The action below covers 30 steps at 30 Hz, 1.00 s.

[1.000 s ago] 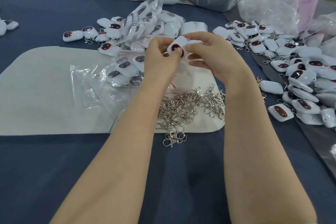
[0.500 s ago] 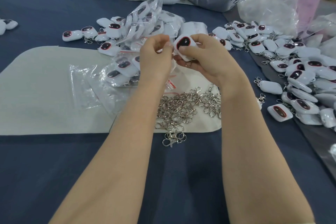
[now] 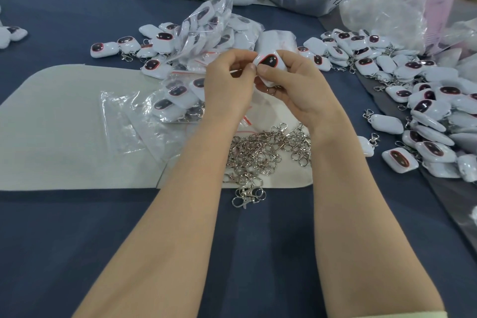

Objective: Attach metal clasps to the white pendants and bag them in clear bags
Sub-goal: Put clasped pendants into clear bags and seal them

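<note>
Right grip [image 3: 291, 82] closed round white pendant [image 3: 269, 60] above mid-surface, dark face up; left grip [image 3: 229, 85] pinched at its left side. Long axis ran far-to-near (clasp ring [image 3: 271, 90] hanging at near end).

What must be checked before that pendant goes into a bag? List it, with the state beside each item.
1. Grip of right hand on the white pendant: ok.
2. Pinch of left hand at the pendant's edge: ok.
3. Clasp joined to the pendant: cannot tell. A metal ring shows beneath it, but the joint is hidden.
4. Supply of empty clear bags on the pale mat: ok.
5. Supply of loose clasps below the wrists: ok.
</note>
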Available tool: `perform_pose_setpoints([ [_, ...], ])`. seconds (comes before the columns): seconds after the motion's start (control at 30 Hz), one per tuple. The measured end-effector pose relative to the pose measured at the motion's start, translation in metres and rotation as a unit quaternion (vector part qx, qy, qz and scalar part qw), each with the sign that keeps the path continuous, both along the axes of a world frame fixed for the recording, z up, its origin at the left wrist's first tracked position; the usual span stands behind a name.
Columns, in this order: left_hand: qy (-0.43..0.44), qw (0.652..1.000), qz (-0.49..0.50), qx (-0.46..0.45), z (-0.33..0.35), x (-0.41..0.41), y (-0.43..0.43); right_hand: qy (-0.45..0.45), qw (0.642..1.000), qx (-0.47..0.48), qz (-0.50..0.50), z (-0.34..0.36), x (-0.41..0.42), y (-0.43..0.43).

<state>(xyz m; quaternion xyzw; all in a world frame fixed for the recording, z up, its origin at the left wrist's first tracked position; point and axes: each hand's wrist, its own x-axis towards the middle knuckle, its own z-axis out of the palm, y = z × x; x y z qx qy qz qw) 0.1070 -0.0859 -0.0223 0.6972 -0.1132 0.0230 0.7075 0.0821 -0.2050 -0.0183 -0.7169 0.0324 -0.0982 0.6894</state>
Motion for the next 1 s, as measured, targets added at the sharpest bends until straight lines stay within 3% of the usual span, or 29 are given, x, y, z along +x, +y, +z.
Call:
perform_pose_setpoints([
  [0.53,-0.010,1.000,0.025,0.009,-0.0027,0.0030,0.0002,0.019,0.998,0.062,0.012,-0.0037,0.0037,0.0083],
  [1.0,-0.005,0.999,0.036,0.010,-0.0032,0.0023,0.0003,0.007,0.998,0.055,0.043,-0.0076,0.0050,0.0065],
])
